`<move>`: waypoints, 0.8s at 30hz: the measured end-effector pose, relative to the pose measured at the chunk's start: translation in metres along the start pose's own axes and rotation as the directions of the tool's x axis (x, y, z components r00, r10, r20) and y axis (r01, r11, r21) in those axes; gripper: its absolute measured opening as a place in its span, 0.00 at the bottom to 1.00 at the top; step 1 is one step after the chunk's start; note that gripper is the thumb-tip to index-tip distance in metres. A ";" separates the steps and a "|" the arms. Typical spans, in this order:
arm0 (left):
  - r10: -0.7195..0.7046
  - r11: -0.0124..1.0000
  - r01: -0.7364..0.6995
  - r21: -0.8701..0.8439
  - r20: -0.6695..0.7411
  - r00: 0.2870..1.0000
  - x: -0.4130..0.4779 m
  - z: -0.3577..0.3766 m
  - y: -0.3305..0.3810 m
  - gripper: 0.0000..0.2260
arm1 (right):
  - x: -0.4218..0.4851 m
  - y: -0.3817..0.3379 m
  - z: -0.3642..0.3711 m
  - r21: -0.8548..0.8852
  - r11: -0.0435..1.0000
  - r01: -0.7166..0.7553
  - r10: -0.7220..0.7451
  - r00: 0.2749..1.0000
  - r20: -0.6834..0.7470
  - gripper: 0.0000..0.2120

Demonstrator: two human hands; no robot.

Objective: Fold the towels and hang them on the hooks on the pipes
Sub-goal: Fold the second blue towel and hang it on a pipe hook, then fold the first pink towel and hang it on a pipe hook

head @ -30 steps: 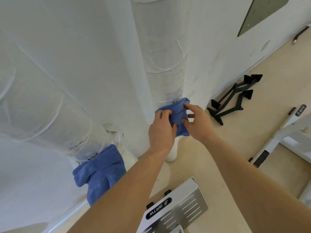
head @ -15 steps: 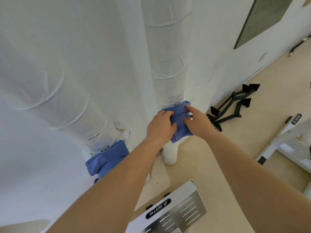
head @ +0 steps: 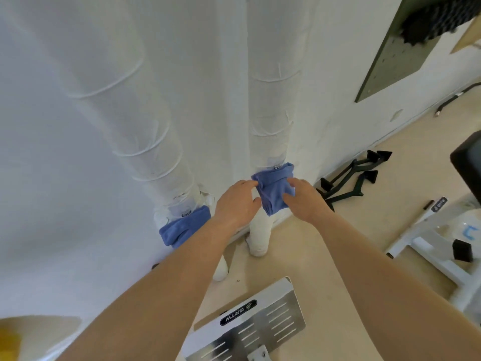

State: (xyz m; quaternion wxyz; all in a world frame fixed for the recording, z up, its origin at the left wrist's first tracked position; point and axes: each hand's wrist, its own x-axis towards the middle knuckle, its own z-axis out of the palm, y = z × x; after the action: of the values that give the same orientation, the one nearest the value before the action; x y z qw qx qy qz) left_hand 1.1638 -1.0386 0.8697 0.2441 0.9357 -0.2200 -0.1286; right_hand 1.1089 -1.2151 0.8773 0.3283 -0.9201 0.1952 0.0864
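**Operator:** Status of the hanging step?

**Technician:** Two towels are in view, both folded and both up. The first blue towel [head: 182, 229] hangs from the left hook [head: 186, 212] at the lower end of the left pipe [head: 145, 142]. No hand touches it. The second blue towel [head: 273, 190] hangs from the right hook [head: 276, 167] at the lower end of the right pipe [head: 270, 113]. It is folded into a compact bundle against the front of that pipe.

**Operator:** Hand condition?

**Technician:** Left hand [head: 235, 201]: fingers relaxed and slightly curved, tips touching the left edge of the second blue towel, nothing gripped. Right hand [head: 305, 200]: fingers and thumb rest on the right side of the same towel. This view does not show whether they pinch the cloth or merely touch it.

**Operator:** What is left?

**Technician:** Judged from this view, little.
- The weight of the second blue towel appears to be carried by the right hook, not by the hands. The step in hand is therefore probably a final straightening of the fold.
- Remaining: release both hands and confirm that the bundle holds.
- No unfolded towel and no vacant hook is visible. The view covers only the lower ends of two pipes, so further towels out of frame cannot be excluded.
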 end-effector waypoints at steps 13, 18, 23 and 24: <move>-0.437 0.889 0.414 -0.195 -0.094 0.895 -0.308 -0.059 -0.159 0.15 | -0.189 -0.126 0.156 -0.148 0.956 0.253 -0.199 0.931 0.307 0.15; -0.658 0.744 0.612 -0.268 -0.137 0.740 -0.490 -0.062 -0.247 0.18 | -0.288 -0.227 0.284 -0.307 0.796 0.521 -0.301 0.781 0.547 0.11; -0.831 0.551 0.755 -0.356 -0.149 0.536 -0.680 -0.049 -0.308 0.21 | -0.435 -0.307 0.399 -0.249 0.577 0.778 -0.423 0.546 0.723 0.21; -0.856 0.514 0.773 -0.373 -0.153 0.495 -0.717 -0.044 -0.316 0.22 | -0.466 -0.320 0.421 -0.238 0.534 0.811 -0.427 0.501 0.753 0.22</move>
State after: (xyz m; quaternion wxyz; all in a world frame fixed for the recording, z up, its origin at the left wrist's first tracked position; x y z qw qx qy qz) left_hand 0.6655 -0.4327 0.8403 0.3029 0.8941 0.3133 -0.1036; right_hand 0.8056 -0.5791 0.8692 0.0897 -0.8927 -0.3230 0.3011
